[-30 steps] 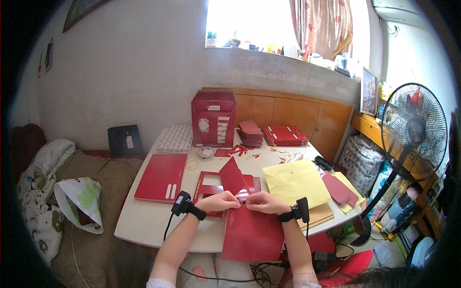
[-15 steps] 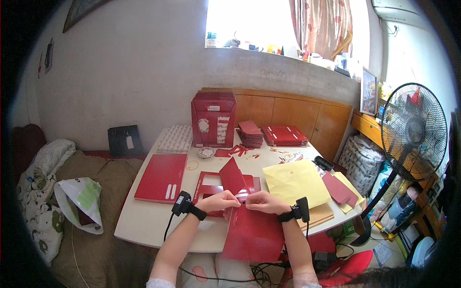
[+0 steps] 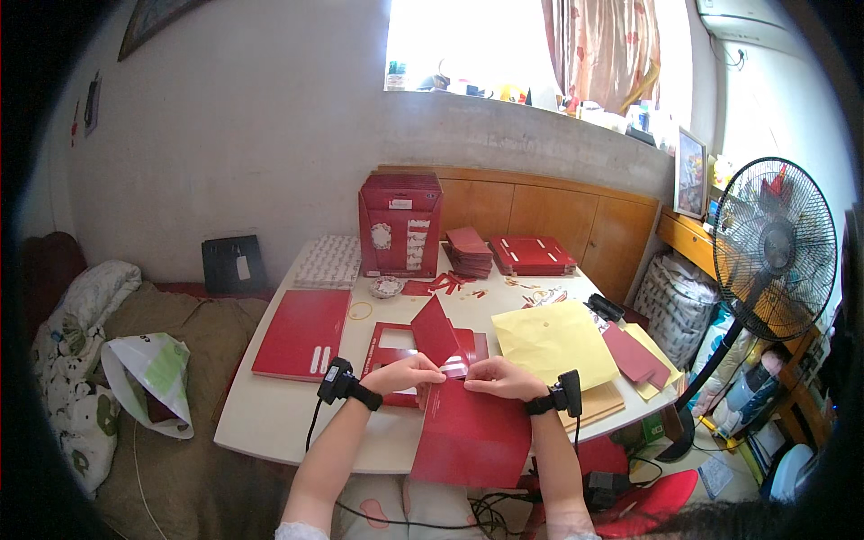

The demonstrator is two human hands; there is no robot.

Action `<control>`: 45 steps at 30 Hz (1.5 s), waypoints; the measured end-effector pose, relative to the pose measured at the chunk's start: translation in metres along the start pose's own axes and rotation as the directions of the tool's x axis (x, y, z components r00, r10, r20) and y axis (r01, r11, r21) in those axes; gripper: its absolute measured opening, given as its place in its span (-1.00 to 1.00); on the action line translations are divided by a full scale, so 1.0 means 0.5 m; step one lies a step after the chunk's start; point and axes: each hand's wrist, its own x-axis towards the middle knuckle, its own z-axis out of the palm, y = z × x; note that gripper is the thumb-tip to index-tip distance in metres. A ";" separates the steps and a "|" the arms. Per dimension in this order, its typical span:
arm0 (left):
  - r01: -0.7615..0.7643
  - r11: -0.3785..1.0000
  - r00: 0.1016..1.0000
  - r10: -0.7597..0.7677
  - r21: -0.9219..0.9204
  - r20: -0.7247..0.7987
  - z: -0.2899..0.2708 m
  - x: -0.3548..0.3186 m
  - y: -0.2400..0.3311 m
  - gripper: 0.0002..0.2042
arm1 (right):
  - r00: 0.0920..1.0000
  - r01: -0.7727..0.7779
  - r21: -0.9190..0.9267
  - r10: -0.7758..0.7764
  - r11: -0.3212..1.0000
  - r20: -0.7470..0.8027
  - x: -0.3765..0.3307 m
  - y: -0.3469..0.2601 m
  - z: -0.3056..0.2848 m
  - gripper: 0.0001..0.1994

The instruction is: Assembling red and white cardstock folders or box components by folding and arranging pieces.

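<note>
A large red card sheet (image 3: 472, 441) slopes down from my hands over the table's near edge toward my lap. My left hand (image 3: 402, 376) pinches its upper left edge, fingertips pressed together. Close beside it, my right hand (image 3: 504, 378) pinches the same upper edge. Just beyond my fingers a smaller red flap (image 3: 435, 328) stands tilted upward; whether it joins the sheet I cannot tell. Beneath the left hand lies a red cut-out sheet with window openings (image 3: 382, 355), partly hidden. Each wrist wears a black strap with a small boxy device.
On the white table (image 3: 261, 414) lie a red folder (image 3: 303, 333), a yellow paper sheet (image 3: 553, 342), a small patterned bowl (image 3: 387, 286) and red scraps. Behind stand a tall red box (image 3: 400, 225) and red card stacks (image 3: 535, 255). A black fan (image 3: 778, 238) stands at right.
My fingertips have drawn slightly apart along the sheet's upper edge. The red sheet has shifted a little to the left.
</note>
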 end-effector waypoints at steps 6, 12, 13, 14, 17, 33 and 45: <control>0.063 0.996 0.998 -0.062 -0.059 0.017 -0.002 0.000 -0.004 -0.72 | 0.999 -0.040 0.067 0.039 0.997 0.015 -0.001 -0.004 0.002 -0.79; 0.095 0.994 0.995 -0.095 -0.050 0.008 -0.003 -0.006 0.007 -0.74 | 0.998 -0.054 0.044 0.053 0.998 0.034 0.003 0.014 -0.002 -0.80; 0.095 0.994 0.995 -0.095 -0.050 0.009 -0.003 -0.007 0.012 -0.74 | 0.998 -0.054 0.053 0.053 0.997 0.030 0.003 0.014 -0.001 -0.80; 0.113 0.992 0.994 -0.112 -0.057 0.018 -0.003 -0.009 0.018 -0.74 | 0.998 -0.055 0.053 0.053 0.997 0.030 0.003 0.015 -0.002 -0.80; 0.112 0.991 0.994 -0.111 -0.067 0.019 -0.004 -0.013 0.022 -0.74 | 0.997 -0.066 0.050 0.064 0.997 0.034 0.003 0.017 -0.003 -0.79; -0.083 0.994 0.959 0.061 -0.065 -0.276 -0.024 -0.042 0.046 -0.74 | 0.858 -0.038 0.186 0.127 0.982 -0.498 -0.020 0.036 -0.048 -0.61; -0.457 0.717 0.823 0.117 -0.527 -0.555 -0.060 -0.036 0.009 -0.80 | 0.796 0.436 0.576 0.002 0.692 -0.605 -0.026 0.025 -0.022 -0.63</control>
